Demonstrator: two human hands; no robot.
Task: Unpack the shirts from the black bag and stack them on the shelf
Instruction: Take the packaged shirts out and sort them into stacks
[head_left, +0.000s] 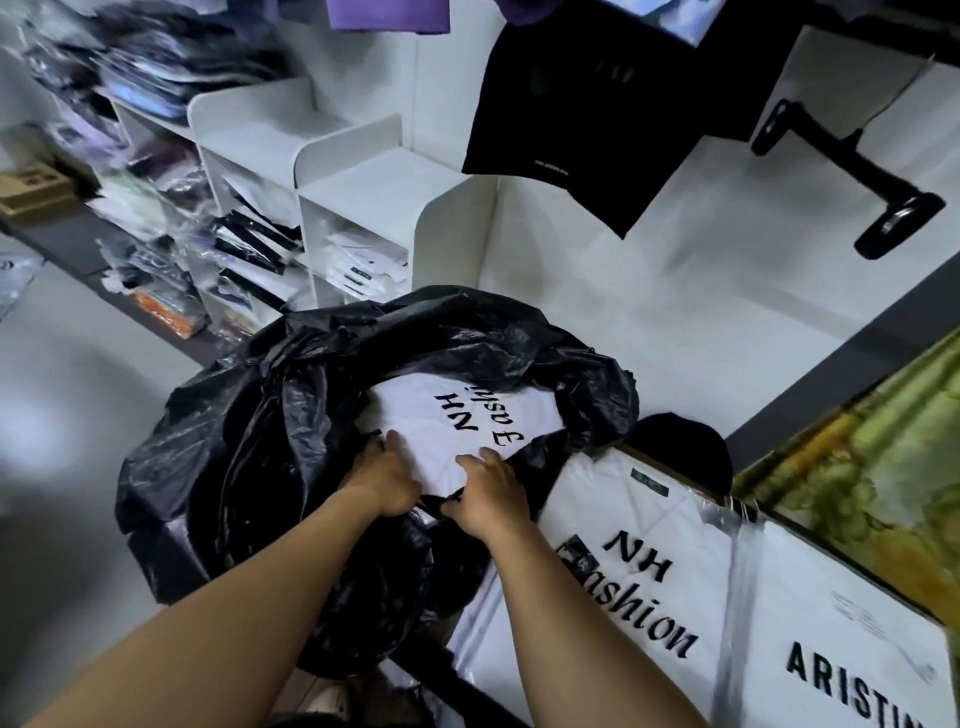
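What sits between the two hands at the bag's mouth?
Head view: near edge of the white shirt, gripped by left hand and right hand, inside the black bag.

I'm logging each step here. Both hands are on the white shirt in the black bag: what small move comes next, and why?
Probably lift the white shirt up out of the black bag: left hand and right hand both grip its near edge, and the bag's mouth is open around it.
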